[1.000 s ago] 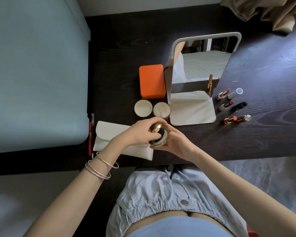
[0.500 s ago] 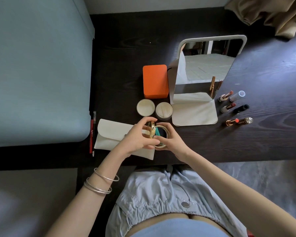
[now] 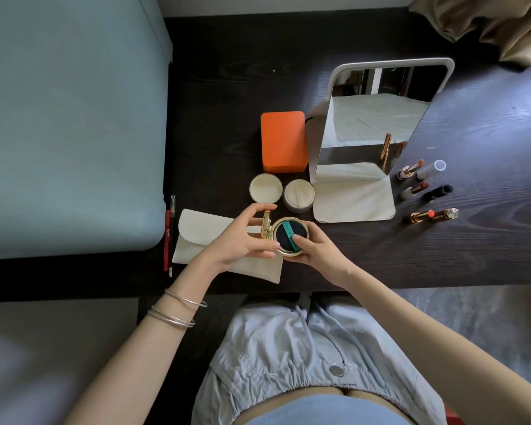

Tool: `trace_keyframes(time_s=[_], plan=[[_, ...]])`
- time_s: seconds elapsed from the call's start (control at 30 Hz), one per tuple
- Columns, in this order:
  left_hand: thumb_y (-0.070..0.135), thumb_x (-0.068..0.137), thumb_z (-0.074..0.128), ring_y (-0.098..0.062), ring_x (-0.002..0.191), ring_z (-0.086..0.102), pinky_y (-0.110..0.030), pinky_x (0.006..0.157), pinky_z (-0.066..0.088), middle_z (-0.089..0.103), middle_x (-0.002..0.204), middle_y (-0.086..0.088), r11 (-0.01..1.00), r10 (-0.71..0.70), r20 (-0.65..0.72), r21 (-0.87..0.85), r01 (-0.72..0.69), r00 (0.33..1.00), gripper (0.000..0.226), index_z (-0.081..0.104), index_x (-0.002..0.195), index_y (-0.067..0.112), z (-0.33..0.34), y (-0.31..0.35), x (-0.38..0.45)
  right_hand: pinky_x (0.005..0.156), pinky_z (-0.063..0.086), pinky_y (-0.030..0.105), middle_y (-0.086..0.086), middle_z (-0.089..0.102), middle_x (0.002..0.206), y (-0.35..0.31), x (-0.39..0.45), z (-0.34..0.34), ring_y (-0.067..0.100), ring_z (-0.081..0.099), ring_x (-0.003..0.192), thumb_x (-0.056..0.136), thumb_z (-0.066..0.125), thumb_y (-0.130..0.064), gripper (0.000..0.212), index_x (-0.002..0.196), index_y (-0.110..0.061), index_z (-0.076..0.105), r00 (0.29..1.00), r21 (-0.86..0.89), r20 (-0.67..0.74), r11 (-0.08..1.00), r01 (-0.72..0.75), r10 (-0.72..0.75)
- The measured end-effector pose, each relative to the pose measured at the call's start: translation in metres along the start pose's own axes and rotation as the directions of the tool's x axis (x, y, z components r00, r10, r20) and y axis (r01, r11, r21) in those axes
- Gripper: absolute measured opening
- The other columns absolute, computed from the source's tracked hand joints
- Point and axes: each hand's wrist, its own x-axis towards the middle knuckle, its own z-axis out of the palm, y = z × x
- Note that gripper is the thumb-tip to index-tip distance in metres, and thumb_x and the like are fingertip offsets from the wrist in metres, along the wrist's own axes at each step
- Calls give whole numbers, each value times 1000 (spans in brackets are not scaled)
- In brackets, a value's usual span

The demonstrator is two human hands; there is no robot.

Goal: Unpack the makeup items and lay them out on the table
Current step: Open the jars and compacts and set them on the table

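Note:
A round gold compact (image 3: 288, 236) is open above the table's near edge, showing a dark puff with a teal band. My left hand (image 3: 242, 240) grips its raised gold lid between thumb and fingers. My right hand (image 3: 318, 251) cups the base, thumb on the puff. Under my left hand lies a cream pouch (image 3: 203, 240). Beyond it sit an open cream jar (image 3: 265, 188) and a powder puff jar (image 3: 299, 194). Several lipsticks (image 3: 417, 188) lie to the right of the mirror.
A standing mirror (image 3: 377, 118) with a white base stands mid-table, an orange box (image 3: 284, 142) to its left. Two pencils (image 3: 169, 234) lie at the table's left edge beside a pale blue cushion (image 3: 68, 118). Beige cloth (image 3: 503, 26) is heaped at the far right corner.
The compact's lid has swung open to the left under my left hand, exposing the dark puff. My right thumb has come onto the puff.

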Motion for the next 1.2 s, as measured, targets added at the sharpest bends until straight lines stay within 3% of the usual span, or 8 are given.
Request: trace_keyframes(time_s=[0.1, 0.17, 0.3, 0.37, 0.5, 0.77, 1.03, 1.2], plan=[[3, 75, 75, -8, 101, 58, -22, 77, 55, 39, 135, -5, 994, 33, 44, 106, -37, 999, 79, 37, 136, 36, -3, 0, 5, 80, 59, 35, 15, 53, 126, 0, 2, -1, 25, 59, 110, 94, 50, -2, 29, 122, -9, 44, 999, -4, -44, 1000, 25, -25], [15, 72, 79, -12, 121, 45, -26, 93, 46, 33, 145, -5, 933, 17, 60, 359, -37, 998, 95, 22, 145, 37, -12, 1, 13, 78, 59, 31, 14, 55, 123, 1, 4, -4, 25, 60, 109, 93, 51, -3, 29, 121, -8, 46, 995, -5, -96, 1000, 26, -26], [34, 70, 79, -28, 136, 22, -45, 107, 28, 29, 149, -4, 355, 21, -99, 931, 85, 995, 105, 10, 150, 26, -33, -4, 32, 84, 55, 33, 13, 57, 118, 5, 7, -12, 23, 61, 106, 91, 55, -4, 28, 118, -8, 48, 982, -20, -189, 1000, 6, -10], [37, 72, 76, -28, 135, 23, -44, 107, 27, 31, 147, -3, 224, 3, -107, 969, 103, 994, 98, 17, 148, 22, -35, -10, 40, 86, 53, 33, 11, 59, 114, 8, 7, -16, 20, 62, 101, 91, 56, -5, 27, 116, -10, 48, 976, -37, -220, 999, -7, -2], [29, 73, 76, -25, 129, 28, -42, 104, 28, 38, 137, -2, 205, -6, -65, 977, 64, 998, 71, 38, 134, 26, -34, -18, 48, 92, 50, 38, 7, 61, 109, 11, 10, -15, 20, 62, 100, 90, 57, -5, 22, 108, -15, 50, 969, -40, -248, 999, -24, 13], [1, 80, 56, -27, 128, 27, -50, 111, 18, 36, 133, -2, -10, 11, 33, 999, -33, 999, 61, 39, 130, 31, -43, -23, 38, 92, 50, 36, 7, 61, 104, 12, 15, -3, 20, 60, 100, 90, 58, -5, 27, 116, -6, 49, 955, 2, -293, 999, -50, 48], [12, 82, 62, -27, 134, 23, -51, 116, 11, 37, 137, -1, -34, -68, 99, 994, -102, 993, 56, 42, 132, 31, -54, -29, 33, 83, 53, 30, 6, 62, 101, 12, 19, 6, 17, 63, 92, 89, 59, -4, 25, 112, -9, 49, 957, -81, -288, 996, -45, 20], [61, 80, 57, -25, 121, 41, -39, 97, 39, 57, 118, -2, 484, 33, -94, 873, 66, 995, 57, 56, 116, 16, -35, -15, 39, 79, 55, 28, 10, 63, 112, 9, 22, 3, 23, 63, 102, 86, 65, -9, 32, 117, -10, 54, 951, -284, -305, 958, -37, -53]])
